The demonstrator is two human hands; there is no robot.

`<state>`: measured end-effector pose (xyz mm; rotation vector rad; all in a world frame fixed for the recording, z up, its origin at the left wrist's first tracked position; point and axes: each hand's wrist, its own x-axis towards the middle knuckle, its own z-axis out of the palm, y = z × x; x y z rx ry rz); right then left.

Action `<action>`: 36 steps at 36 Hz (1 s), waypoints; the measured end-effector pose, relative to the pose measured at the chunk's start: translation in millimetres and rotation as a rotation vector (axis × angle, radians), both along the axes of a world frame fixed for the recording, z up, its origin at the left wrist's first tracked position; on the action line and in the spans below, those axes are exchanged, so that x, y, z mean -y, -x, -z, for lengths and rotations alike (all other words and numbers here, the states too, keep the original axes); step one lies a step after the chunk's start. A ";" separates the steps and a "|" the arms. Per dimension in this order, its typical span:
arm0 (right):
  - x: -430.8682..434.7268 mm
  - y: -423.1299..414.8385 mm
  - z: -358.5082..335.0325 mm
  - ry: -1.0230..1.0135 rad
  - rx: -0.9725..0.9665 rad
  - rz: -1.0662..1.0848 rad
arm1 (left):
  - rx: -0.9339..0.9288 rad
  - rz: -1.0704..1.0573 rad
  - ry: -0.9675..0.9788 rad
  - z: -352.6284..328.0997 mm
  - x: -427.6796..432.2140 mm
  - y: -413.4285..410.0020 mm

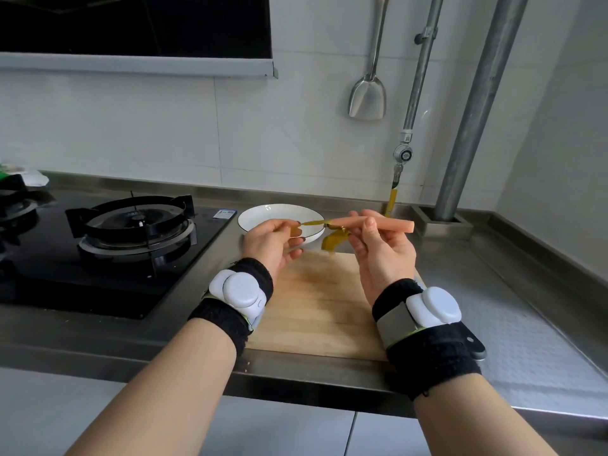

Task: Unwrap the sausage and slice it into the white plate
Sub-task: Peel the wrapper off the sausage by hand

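**A:** So where was the sausage [378, 224]?

**B:** Up in the air over the wooden cutting board [316, 311], pinched in the right hand [383, 250]. The left hand [274, 241] gripped a strip of yellow wrapper [312, 223], stretched taut between both hands.

**A:** And the white plate [263, 217]?

**B:** On the steel surface [513, 301], just behind the hands, beside the gas stove [138, 222].

gas hob [131, 232], hung spatula [367, 93], wooden board [316, 304]
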<state>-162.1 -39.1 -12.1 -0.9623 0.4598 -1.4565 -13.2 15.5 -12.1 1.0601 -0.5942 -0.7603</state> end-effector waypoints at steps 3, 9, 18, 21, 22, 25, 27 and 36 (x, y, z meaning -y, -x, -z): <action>-1.5 1.3 -2.2 -0.021 0.075 -0.036 | -0.164 0.055 0.018 -3.7 -2.0 -2.8; -0.3 2.2 -1.3 -0.039 0.030 -0.013 | 0.059 0.003 -0.038 -0.4 -0.2 -2.5; 1.8 -0.7 2.9 0.042 -0.158 0.002 | 0.697 -0.006 0.031 8.2 -3.0 13.2; -0.8 -0.9 3.2 0.096 -0.230 -0.004 | 0.765 -0.051 -0.039 8.5 -4.1 13.0; -1.7 -0.9 3.0 0.105 -0.244 -0.006 | 0.781 -0.063 -0.052 8.6 -4.2 13.2; -4.5 -1.9 3.0 0.125 -0.303 -0.006 | 0.790 -0.077 -0.047 9.0 -3.4 13.9; -5.7 -2.7 3.4 0.145 -0.356 -0.001 | 0.809 -0.097 -0.048 8.6 -2.6 13.8; -7.2 -3.1 0.6 0.067 -0.254 -0.052 | 0.825 -0.191 -0.079 9.4 -0.2 10.2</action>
